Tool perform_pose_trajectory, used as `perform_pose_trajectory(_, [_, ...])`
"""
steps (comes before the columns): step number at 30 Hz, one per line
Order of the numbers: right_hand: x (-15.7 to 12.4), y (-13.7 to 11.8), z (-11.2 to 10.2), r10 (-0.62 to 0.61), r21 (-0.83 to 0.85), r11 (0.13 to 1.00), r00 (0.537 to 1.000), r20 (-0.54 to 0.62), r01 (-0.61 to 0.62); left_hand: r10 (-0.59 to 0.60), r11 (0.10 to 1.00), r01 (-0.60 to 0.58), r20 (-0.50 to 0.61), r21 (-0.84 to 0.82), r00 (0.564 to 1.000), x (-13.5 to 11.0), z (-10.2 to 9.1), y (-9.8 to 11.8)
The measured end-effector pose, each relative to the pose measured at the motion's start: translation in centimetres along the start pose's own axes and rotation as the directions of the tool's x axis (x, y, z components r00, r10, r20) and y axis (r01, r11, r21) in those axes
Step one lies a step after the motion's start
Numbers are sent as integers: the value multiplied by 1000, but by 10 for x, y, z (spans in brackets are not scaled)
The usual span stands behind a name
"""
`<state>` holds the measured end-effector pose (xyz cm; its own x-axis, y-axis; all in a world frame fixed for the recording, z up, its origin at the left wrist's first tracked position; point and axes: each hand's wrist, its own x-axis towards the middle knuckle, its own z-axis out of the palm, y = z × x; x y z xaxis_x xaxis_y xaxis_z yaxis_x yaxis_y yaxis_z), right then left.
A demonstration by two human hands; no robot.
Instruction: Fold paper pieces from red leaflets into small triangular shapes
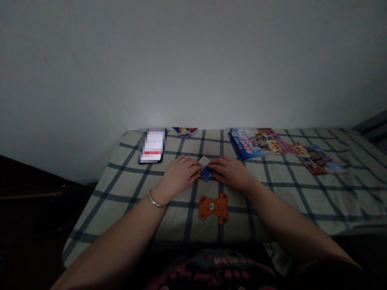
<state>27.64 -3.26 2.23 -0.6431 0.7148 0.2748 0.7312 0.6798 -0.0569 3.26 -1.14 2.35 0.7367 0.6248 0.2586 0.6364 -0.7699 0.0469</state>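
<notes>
Between my two hands lies a small folded piece of printed paper (pixel 207 172), blue on its lower part and pale at the top. The fingers of my left hand (pixel 182 172) press on its left edge; a silver bracelet (pixel 155 199) circles that wrist. My right hand (pixel 229 171) has its fingers closed on the paper's right edge. Both hands rest low over the checked tablecloth (pixel 178 217), and the fingertips hide the paper's side corners.
A lit phone (pixel 152 146) lies at the back left. Near the wall (pixel 193 60) is a folded paper triangle (pixel 184 132). To the right sit a stack of printed flyers (pixel 256 141) and a loose flyer (pixel 317 158). An orange bear picture (pixel 214 208) is in front of my hands.
</notes>
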Motion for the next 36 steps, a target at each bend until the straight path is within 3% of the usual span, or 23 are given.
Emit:
perform_pose_trajectory(17, [4,-4,3,-22,-17,1000,1000,-15,21,-23,998,24,-5,52,1000,2,-3,10])
perform_pose_trajectory(25, [5,-4,5,-15,60,998,999,-51,18,-65,997,66,-27,29,997,3,-3,15])
perform_pose_trajectory(36, [8,-6,4,131,79,989,990,-56,-126,-120,992,119,-48,-34,992,5,2,10])
